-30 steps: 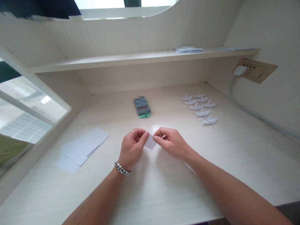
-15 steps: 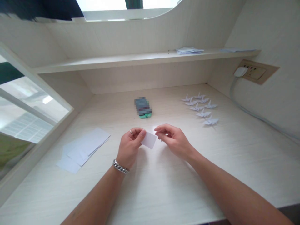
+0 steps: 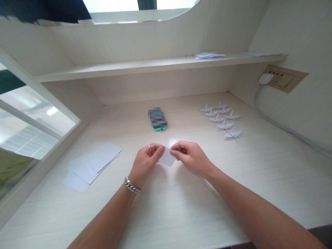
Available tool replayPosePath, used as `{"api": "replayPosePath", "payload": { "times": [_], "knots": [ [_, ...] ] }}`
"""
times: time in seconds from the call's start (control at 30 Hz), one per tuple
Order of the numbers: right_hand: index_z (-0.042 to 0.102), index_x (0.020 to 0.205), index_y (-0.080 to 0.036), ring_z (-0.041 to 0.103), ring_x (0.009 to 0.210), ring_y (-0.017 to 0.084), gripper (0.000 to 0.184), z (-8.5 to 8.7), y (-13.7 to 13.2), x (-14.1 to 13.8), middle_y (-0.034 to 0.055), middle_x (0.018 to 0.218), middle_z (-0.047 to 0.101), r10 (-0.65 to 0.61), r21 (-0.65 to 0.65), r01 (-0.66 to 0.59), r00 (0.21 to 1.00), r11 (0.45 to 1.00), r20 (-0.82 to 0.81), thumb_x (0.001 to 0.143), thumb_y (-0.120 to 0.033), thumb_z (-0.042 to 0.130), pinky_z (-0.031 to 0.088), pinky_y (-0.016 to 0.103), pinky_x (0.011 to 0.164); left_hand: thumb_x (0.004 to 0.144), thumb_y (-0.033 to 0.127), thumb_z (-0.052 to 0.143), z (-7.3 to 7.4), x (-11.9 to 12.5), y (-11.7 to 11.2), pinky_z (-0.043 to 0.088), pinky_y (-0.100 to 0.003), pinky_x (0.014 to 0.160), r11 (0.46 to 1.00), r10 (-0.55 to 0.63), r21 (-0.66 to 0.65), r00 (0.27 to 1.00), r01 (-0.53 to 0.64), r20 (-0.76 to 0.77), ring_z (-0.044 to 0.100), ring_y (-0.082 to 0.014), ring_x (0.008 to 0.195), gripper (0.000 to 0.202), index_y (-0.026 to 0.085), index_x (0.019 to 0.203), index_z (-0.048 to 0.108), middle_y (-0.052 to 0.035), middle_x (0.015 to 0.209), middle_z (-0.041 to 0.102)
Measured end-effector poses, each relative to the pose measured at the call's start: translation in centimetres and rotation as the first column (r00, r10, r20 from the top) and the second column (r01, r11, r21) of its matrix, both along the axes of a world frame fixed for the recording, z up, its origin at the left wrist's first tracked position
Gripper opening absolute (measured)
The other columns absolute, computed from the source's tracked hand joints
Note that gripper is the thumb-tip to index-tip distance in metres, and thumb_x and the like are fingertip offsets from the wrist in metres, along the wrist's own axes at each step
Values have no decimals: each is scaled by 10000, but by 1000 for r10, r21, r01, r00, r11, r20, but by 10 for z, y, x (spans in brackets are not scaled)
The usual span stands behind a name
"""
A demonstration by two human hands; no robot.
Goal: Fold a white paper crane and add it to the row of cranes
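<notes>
A small white piece of paper (image 3: 167,158) is held just above the desk, between my two hands. My left hand (image 3: 147,159), with a ring and a chain bracelet, pinches its upper left edge between thumb and fingers. On the other side my right hand (image 3: 190,157) is closed on the upper right edge, thumb against forefinger. My fingers hide the top part of the paper, so its folds cannot be made out. Several folded white paper cranes (image 3: 224,117) stand grouped on the desk beyond my right hand.
Loose white paper sheets (image 3: 95,162) lie overlapping at the left. A blurred dark object with a green end (image 3: 158,119) lies beyond my hands. Papers (image 3: 209,55) rest on the shelf (image 3: 145,69). A cable (image 3: 280,128) runs from the wall socket (image 3: 287,79) along the right.
My right hand, apart from the paper before, has closed on its right edge. My left hand's grip has shifted to the paper's upper edge, and the paper has turned slightly.
</notes>
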State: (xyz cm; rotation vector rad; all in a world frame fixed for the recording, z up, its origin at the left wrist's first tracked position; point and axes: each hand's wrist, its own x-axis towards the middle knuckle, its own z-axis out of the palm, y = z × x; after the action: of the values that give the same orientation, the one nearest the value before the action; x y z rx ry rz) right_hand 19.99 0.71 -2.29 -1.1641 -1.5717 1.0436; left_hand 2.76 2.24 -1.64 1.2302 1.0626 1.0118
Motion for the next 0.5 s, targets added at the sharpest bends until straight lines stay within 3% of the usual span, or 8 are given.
{"api": "replayPosePath", "payload": {
  "times": [0.1, 0.23, 0.37, 0.5],
  "knots": [
    [706, 863, -154, 618, 712, 158, 144, -2, 1, -1, 54, 800, 702, -9, -28, 8, 998, 1000, -59, 804, -264, 635, 475, 279, 655, 685, 330, 780, -2, 0, -1, 475, -226, 594, 996, -17, 81, 997, 24, -80, 610, -129, 631, 246, 123, 772, 681, -40, 708, 693],
    [698, 840, -132, 607, 648, 151, 148, -4, 4, -1, 50, 740, 691, -12, -106, -3, 990, 994, -142, 767, -252, 651, 479, 277, 618, 703, 301, 761, -5, 0, 0, 483, -228, 593, 993, 38, 113, 997, -31, -64, 614, -127, 621, 204, 131, 758, 664, -30, 697, 688],
    [701, 812, -143, 599, 638, 146, 122, -4, 3, 0, 37, 709, 684, 3, -84, -10, 997, 996, -79, 766, -236, 635, 456, 263, 599, 710, 305, 751, -6, 0, -1, 476, -218, 568, 988, 8, 155, 992, 12, -128, 617, -129, 623, 200, 142, 785, 662, -21, 697, 681],
    [708, 817, -147, 608, 664, 148, 135, -2, 1, 0, 42, 735, 695, 18, -74, -19, 1000, 997, -22, 780, -234, 612, 449, 256, 605, 772, 339, 687, -5, 1, -5, 454, -213, 528, 961, 28, 269, 945, 64, -325, 612, -133, 604, 188, 156, 810, 668, -18, 680, 675]
  ]
}}
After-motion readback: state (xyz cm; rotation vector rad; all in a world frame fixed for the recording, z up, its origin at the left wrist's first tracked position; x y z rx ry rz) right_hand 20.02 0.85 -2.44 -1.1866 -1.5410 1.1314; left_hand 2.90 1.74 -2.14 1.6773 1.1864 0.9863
